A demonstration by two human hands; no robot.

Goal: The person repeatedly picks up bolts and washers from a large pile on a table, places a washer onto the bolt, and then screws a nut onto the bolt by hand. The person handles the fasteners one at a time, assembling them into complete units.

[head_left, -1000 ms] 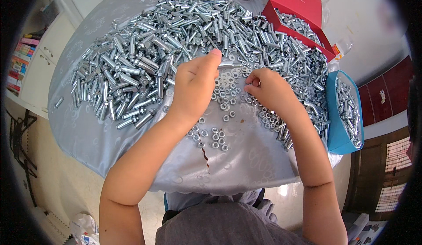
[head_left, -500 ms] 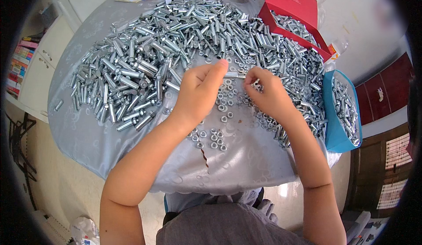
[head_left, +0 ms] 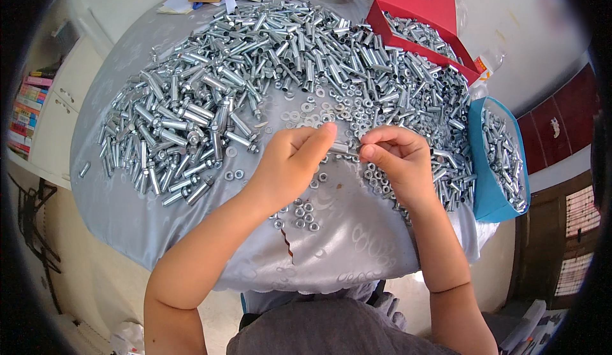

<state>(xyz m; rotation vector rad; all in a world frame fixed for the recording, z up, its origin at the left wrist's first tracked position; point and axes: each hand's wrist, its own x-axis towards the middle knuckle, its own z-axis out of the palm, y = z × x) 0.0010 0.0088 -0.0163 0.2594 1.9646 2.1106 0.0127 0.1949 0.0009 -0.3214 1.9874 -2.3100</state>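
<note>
Over the middle of the table, my left hand (head_left: 290, 160) is closed around one end of a shiny metal sleeve anchor bolt (head_left: 342, 148), its thumb pointing forward. The thumb and fingertips of my right hand (head_left: 403, 164) pinch the bolt's other end; any small part between them is hidden. The bolt lies roughly sideways between both hands. Flat washers (head_left: 307, 108) lie just beyond the hands. Several loose hex nuts (head_left: 299, 211) are grouped nearer me, below my left wrist, and more nuts (head_left: 371, 175) lie beside my right hand.
A large heap of metal sleeves and bolts (head_left: 280, 43) spreads across the far table. Bolts with nuts (head_left: 185, 116) fill its left side. Filled with parts are a red box (head_left: 468, 65) at the back right and a blue container (head_left: 488, 192) at the right edge. The grey tablecloth (head_left: 325, 266) has a tear.
Both hands have come nearer me with the bolt between them. My right fingers have shifted from a curled hold to a thumb-and-finger pinch on its end. The view has shifted slightly.
</note>
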